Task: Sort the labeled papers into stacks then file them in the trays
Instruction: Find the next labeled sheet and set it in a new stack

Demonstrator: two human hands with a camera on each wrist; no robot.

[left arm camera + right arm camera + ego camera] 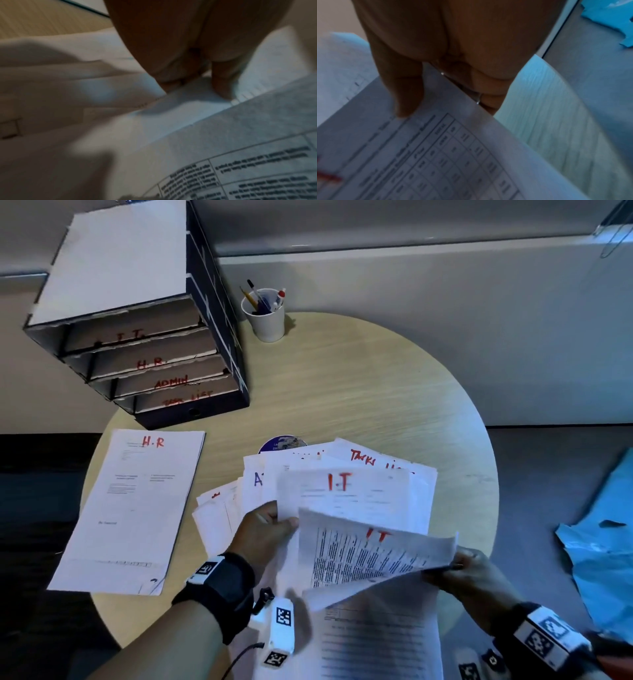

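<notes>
Pinching printed sheet [370,556] | right hand [476,571] fingers | left hand [263,529] gripping pile [342,494]

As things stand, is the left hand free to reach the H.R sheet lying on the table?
Probably not yet. The left hand pinches the fanned papers, so it is occupied; the H.R sheet lies uncovered just beside it, with nothing between.

A loose fan of white papers [342,491] lies at the lower centre of the frame, red labels showing: "I.T" on top, "TASK LIST" behind. One printed sheet marked "I.T" [373,553] is lifted above the fan, bowed, its table of text facing up. At left lies a flat "H.R" stack [130,508]. At upper left stand 4 stacked trays [154,364] lettered I.T, H.R, ADMIN, TASK LIST.
</notes>
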